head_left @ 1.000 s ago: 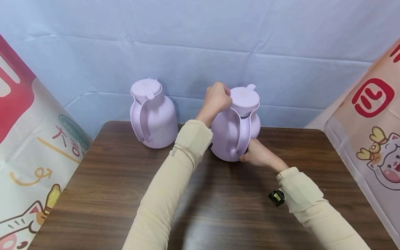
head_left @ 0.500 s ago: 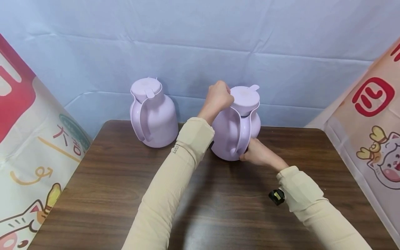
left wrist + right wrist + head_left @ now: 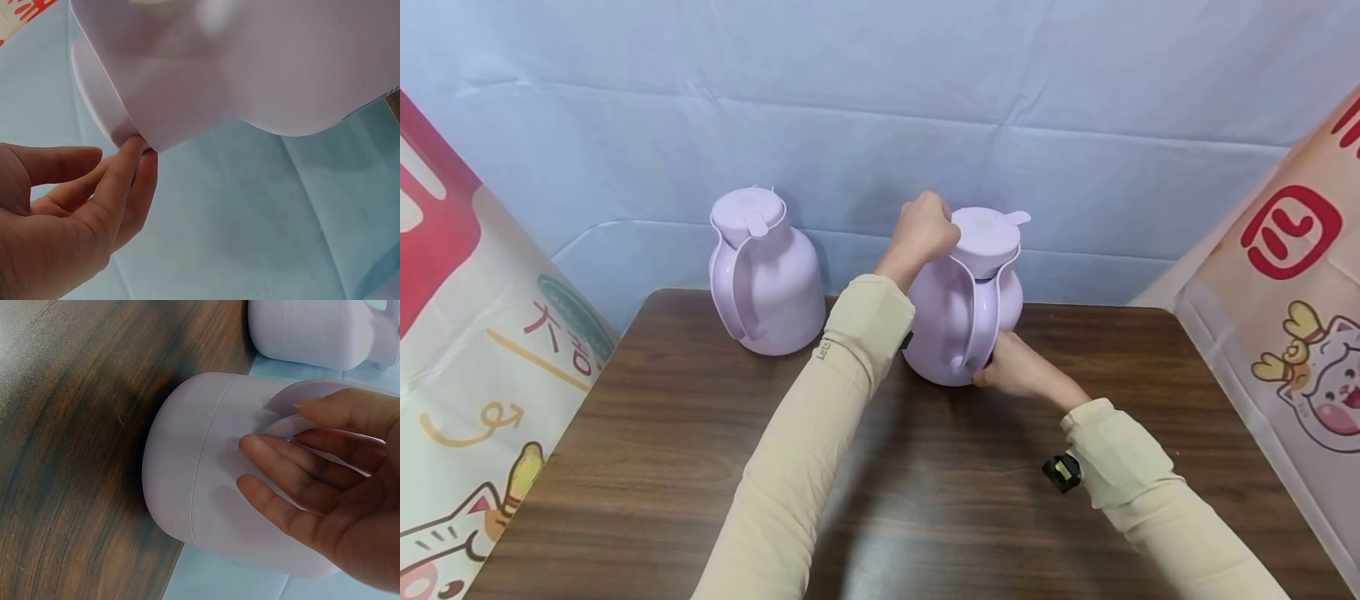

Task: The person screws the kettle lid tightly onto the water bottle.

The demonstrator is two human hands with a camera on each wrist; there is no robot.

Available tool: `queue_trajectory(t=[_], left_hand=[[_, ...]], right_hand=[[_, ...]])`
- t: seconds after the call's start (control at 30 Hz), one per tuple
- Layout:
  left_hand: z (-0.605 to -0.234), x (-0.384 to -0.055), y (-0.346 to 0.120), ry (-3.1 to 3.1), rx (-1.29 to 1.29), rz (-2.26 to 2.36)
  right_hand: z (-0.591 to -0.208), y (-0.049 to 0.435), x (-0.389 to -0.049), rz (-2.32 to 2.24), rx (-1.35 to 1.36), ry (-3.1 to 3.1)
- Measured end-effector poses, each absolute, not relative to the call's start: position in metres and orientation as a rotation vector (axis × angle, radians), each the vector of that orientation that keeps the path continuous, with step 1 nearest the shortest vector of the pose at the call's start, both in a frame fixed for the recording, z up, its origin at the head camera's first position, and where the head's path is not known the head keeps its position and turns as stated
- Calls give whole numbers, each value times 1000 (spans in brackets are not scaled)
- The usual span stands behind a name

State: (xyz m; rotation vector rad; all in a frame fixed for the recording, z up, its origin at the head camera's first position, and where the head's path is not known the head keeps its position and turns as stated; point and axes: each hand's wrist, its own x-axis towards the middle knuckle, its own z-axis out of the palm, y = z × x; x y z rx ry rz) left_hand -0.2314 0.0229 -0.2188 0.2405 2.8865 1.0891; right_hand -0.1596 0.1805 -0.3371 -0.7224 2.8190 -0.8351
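My right hand [image 3: 1017, 367] holds the handle [image 3: 987, 312] of the lilac thermos jug [image 3: 936, 325] upright on the table. In the right wrist view the handle passes between my thumb [image 3: 331, 409] and fingers. At the neck, my left hand [image 3: 922, 227] touches the left side of the round lid [image 3: 985, 233], whose tab points right. Fingertips [image 3: 131, 147] press where lid and spout meet in the left wrist view; the thumb lies apart with nothing pinched. A second lilac thermos jug [image 3: 786, 292] stands to the left, untouched, its lid tab above the handle.
The dark wood-grain table [image 3: 685, 467] bears both jugs near its back edge. Behind it hangs a creased pale blue cloth [image 3: 850, 100]. Printed banners flank the table, one at the left [image 3: 475, 333] and one at the right [image 3: 1262, 400].
The right jug's lid has turned clockwise, its tab swinging from the back toward the right. My left hand has shifted very slightly; the right hand keeps its hold on the handle.
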Motion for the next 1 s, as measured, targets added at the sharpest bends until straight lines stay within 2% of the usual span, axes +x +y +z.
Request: queue_trajectory(t=[1.0], left_hand=[[-216,-215,23,2946,264,1070]], right_hand=[[-336,183,-158,-875,-720,2815]])
